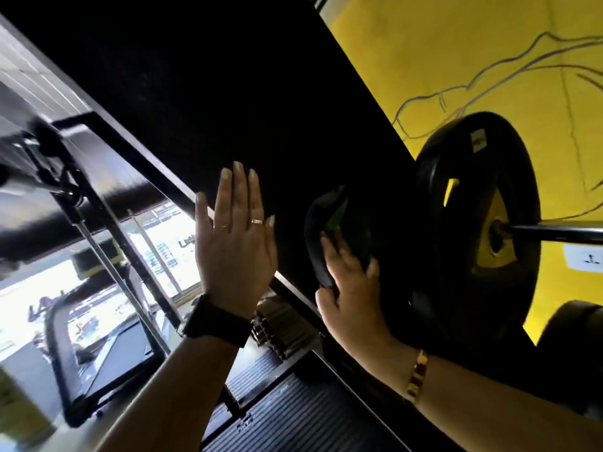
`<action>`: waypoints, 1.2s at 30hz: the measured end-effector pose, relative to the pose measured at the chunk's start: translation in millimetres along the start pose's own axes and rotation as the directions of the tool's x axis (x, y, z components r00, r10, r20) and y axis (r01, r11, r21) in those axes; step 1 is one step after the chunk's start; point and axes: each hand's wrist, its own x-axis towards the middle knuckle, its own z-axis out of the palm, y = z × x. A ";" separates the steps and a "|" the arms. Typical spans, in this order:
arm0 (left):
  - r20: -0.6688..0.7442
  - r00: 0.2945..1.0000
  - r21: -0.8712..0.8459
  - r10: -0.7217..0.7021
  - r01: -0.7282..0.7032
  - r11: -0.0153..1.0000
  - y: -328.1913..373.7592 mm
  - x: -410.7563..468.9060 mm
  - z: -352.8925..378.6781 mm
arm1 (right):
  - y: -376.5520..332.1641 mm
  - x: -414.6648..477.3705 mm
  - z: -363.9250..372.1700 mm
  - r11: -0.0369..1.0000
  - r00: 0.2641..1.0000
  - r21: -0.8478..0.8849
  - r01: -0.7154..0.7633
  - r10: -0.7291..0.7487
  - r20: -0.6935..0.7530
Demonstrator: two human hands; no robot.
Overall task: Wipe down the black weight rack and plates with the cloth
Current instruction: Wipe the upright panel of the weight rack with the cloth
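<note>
view tilted hard. left hand [236,243] flat against the wide black flat rack panel [244,93], palm on it, fingers straight and pressed together pointing up, thumb out to the side, holding nothing. two thin metal rings [257,221] on its fingers, black wrist watch [217,321] on that wrist. right hand [350,288] just beside it, lower on the same panel, gripping a dark cloth with a green patch [329,223]: fingers lie bent over the cloth and press it to the black surface, thumb hooked around its lower edge. cloth is bunched, sticking up above the fingertips, touching the panel near its right edge. gold and dark red link bracelet [417,375] on the right wrist. round black weight plate with cut-out grips [473,223] just right of the cloth, hanging on a dark metal bar [554,230] that runs off the right edge; cannot tell if cloth touches the plate. part of a second black round plate [571,331] lower right. yellow painted wall with thin line drawing [456,44] behind the plates, small white paper label [584,258] on it under the bar. black metal tube frame [107,370] at lower left, blurred, bright windows behind. dark ribbed surface [293,419] at the bottom between the forearms.
</note>
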 end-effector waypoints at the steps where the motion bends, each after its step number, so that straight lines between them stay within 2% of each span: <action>1: -0.014 1.000 -0.006 -0.018 0.017 1.000 -4.3 5.8 -1.0 | 3.2 6.5 -0.7 0.997 0.997 -0.037 0.075 -0.075 0.001; 5: -0.049 0.993 -0.015 -0.110 0.109 0.994 -18.9 26.8 -4.3 | 8.9 31.2 -10.3 0.923 0.948 -0.218 0.317 -0.317 0.037; 7: -0.050 0.986 -0.009 -0.162 0.161 0.987 -24.4 35.3 -5.0 | 5.4 42.4 -13.8 0.860 0.915 -0.315 0.402 -0.390 0.102; 9: -0.054 0.978 -0.001 -0.203 0.203 0.979 -28.6 44.1 -6.5 | 0.6 52.3 -12.2 0.833 0.914 -0.377 0.404 -0.388 0.121; 13: -0.087 0.962 0.005 -0.260 0.262 0.965 -32.0 58.7 -10.2 | -10.4 71.4 -6.4 0.851 0.940 -0.406 0.333 -0.335 0.068; 16: -0.086 0.951 0.026 -0.297 0.300 0.954 -33.6 67.6 -8.7 | -13.3 90.0 -7.8 0.816 0.903 -0.407 0.410 -0.425 0.056; 24: -0.075 0.906 0.019 -0.417 0.419 0.908 -28.0 87.0 1.4 | -23.2 178.3 -21.9 0.658 0.746 -0.417 0.627 -0.662 0.078; 29: -0.071 0.877 -0.044 -0.475 0.473 0.880 -11.4 99.3 -0.6 | -41.7 243.0 -36.3 0.694 0.765 -0.413 0.590 -0.644 0.011; 34: -0.059 0.922 -0.058 -0.382 0.379 0.923 7.8 92.7 7.4 | -67.6 290.0 -45.8 0.632 0.712 -0.451 0.631 -0.703 0.011; 36: -0.067 0.941 -0.063 -0.331 0.327 0.943 11.2 90.1 9.5 | -74.0 299.0 -46.8 0.571 0.659 -0.472 0.671 -0.752 0.027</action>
